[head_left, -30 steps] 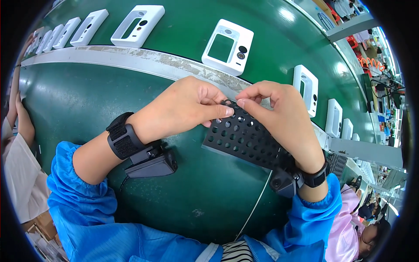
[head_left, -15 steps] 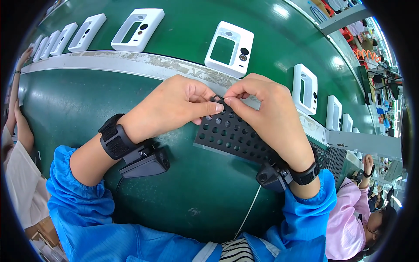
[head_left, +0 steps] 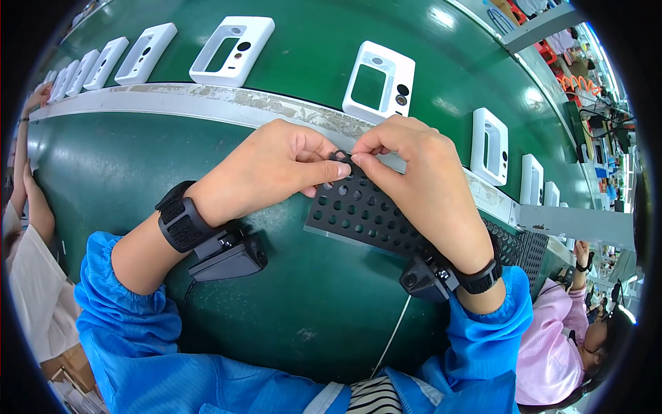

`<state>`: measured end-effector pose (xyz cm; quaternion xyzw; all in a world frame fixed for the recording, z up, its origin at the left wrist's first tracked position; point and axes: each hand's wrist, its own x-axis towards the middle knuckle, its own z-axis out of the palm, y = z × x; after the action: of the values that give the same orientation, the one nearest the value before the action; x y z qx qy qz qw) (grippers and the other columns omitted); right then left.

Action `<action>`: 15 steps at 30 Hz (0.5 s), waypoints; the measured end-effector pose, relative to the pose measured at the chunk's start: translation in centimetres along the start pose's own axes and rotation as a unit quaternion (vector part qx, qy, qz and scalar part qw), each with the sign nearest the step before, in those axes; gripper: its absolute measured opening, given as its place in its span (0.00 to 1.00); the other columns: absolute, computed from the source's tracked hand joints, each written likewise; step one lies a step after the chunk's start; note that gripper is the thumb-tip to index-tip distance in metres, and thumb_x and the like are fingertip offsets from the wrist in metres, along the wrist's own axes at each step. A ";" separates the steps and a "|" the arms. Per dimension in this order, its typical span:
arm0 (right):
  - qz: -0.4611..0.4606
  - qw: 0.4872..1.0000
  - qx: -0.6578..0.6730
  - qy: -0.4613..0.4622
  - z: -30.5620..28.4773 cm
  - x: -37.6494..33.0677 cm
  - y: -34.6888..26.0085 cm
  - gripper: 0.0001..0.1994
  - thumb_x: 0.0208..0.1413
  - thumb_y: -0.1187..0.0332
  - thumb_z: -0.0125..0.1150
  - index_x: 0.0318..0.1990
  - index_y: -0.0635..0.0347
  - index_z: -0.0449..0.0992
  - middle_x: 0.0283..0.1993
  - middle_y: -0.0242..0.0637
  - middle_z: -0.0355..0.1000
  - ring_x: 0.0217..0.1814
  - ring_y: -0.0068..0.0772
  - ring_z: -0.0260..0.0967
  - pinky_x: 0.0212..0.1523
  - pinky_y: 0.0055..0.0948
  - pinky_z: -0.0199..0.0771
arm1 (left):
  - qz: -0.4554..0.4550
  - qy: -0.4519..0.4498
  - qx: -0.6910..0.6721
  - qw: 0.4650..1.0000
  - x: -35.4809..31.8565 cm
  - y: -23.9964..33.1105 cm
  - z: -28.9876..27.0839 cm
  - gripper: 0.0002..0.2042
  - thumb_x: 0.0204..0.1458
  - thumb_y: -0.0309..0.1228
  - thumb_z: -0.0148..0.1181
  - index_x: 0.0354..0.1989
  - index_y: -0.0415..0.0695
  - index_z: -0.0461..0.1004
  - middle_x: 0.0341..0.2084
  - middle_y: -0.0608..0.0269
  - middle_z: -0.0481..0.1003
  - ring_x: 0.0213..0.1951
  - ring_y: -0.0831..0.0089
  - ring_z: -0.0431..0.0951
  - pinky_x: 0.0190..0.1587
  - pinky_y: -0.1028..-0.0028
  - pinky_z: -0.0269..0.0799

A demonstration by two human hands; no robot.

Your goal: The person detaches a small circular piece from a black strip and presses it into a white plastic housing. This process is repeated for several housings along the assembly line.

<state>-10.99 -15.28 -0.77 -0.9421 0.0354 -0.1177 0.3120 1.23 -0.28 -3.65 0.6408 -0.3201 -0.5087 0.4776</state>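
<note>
A black sheet [head_left: 358, 211] punched with rows of round holes is tilted over the green bench, a pale backing showing along its lower edge. My left hand [head_left: 279, 169] is closed on its upper left corner, thumb on top and fingers behind. Close beside that thumb, my right hand [head_left: 417, 165] pinches the sheet's top edge between thumb and index finger. Both hands' fingertips nearly meet there. Part of the sheet is hidden beneath my right hand and wrist. Whether a small loose piece sits in the right pinch is too small to tell.
White plastic housings [head_left: 379, 81] with rectangular openings line the green conveyor [head_left: 303, 52] beyond a worn metal rail [head_left: 227, 96]. More black perforated sheets [head_left: 527, 252] lie right of my right wrist. Strapped black devices [head_left: 231, 257] hang under both wrists. Co-workers sit at left and right.
The white housings have shifted to the right along the conveyor. My right hand has edged slightly left; my left hand keeps its grip in the same place.
</note>
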 end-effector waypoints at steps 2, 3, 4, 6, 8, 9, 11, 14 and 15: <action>-0.002 1.000 0.006 0.002 0.0 0.0 0.0 0.02 0.45 0.74 0.58 0.26 0.62 0.73 0.29 0.39 0.70 0.34 0.42 0.67 0.37 0.36 0.62 | -0.002 0.001 0.000 1.000 0.0 0.0 0.0 0.08 0.53 0.32 0.58 0.36 0.39 0.76 0.27 0.72 0.76 0.28 0.87 0.72 0.30 0.84 0.68; -0.004 1.000 -0.004 0.002 0.0 0.1 0.0 0.02 0.45 0.75 0.59 0.27 0.63 0.73 0.28 0.38 0.70 0.33 0.39 0.68 0.36 0.33 0.64 | -0.004 0.002 -0.001 1.000 0.0 -0.1 0.0 0.09 0.53 0.32 0.58 0.36 0.39 0.76 0.27 0.71 0.76 0.28 0.87 0.72 0.30 0.84 0.68; -0.006 1.000 -0.015 0.002 0.0 0.1 0.0 0.02 0.45 0.76 0.60 0.27 0.64 0.74 0.27 0.38 0.70 0.33 0.37 0.68 0.34 0.30 0.66 | -0.006 0.002 -0.003 1.000 0.0 -0.1 0.0 0.09 0.53 0.32 0.58 0.37 0.39 0.76 0.27 0.71 0.76 0.28 0.87 0.72 0.31 0.84 0.68; -0.009 1.000 -0.025 0.000 -0.1 0.2 0.1 0.03 0.45 0.76 0.60 0.28 0.65 0.74 0.27 0.37 0.70 0.32 0.34 0.69 0.32 0.27 0.68 | 0.000 0.010 -0.013 1.000 0.1 -0.2 0.3 0.10 0.53 0.32 0.58 0.36 0.38 0.76 0.26 0.70 0.76 0.27 0.86 0.72 0.30 0.83 0.69; -0.005 1.000 -0.028 -0.002 -0.1 0.1 0.1 0.03 0.44 0.76 0.60 0.28 0.65 0.74 0.27 0.37 0.70 0.32 0.34 0.69 0.33 0.28 0.68 | 0.012 0.024 -0.036 0.999 0.1 -0.3 0.5 0.12 0.52 0.33 0.59 0.34 0.35 0.75 0.23 0.67 0.75 0.25 0.84 0.72 0.30 0.82 0.69; -0.004 1.000 -0.030 -0.004 0.0 0.1 0.1 0.03 0.44 0.76 0.60 0.28 0.65 0.74 0.26 0.37 0.70 0.31 0.34 0.69 0.33 0.28 0.68 | 0.012 0.025 -0.037 0.999 0.1 -0.4 0.5 0.12 0.52 0.33 0.59 0.34 0.35 0.75 0.23 0.67 0.75 0.25 0.84 0.72 0.30 0.82 0.69; 0.000 1.000 -0.031 0.000 0.4 0.6 -0.3 0.03 0.44 0.76 0.60 0.28 0.65 0.74 0.27 0.37 0.70 0.32 0.34 0.69 0.32 0.28 0.68 | 0.018 0.013 -0.045 0.999 -0.1 -0.4 -0.3 0.11 0.52 0.32 0.58 0.34 0.35 0.75 0.24 0.67 0.75 0.26 0.83 0.72 0.31 0.82 0.69; 0.007 0.999 -0.031 0.009 0.8 1.1 -0.8 0.03 0.44 0.76 0.60 0.28 0.65 0.74 0.27 0.37 0.70 0.32 0.34 0.69 0.32 0.28 0.68 | 0.022 -0.004 -0.036 0.999 -0.3 -0.2 -1.5 0.10 0.53 0.32 0.57 0.36 0.36 0.75 0.25 0.68 0.75 0.27 0.85 0.72 0.31 0.83 0.69; 0.004 0.999 -0.033 0.008 0.5 0.7 -0.5 0.03 0.44 0.76 0.60 0.28 0.65 0.74 0.27 0.37 0.70 0.32 0.35 0.69 0.32 0.28 0.68 | 0.023 -0.009 -0.031 0.999 -0.2 -0.3 -0.9 0.10 0.54 0.32 0.56 0.37 0.37 0.75 0.26 0.70 0.75 0.28 0.86 0.71 0.31 0.84 0.69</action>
<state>-10.17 -14.66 -0.70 -0.9508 0.0454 -0.1224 0.2809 2.06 0.28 -3.78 0.6132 -0.3232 -0.5131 0.5061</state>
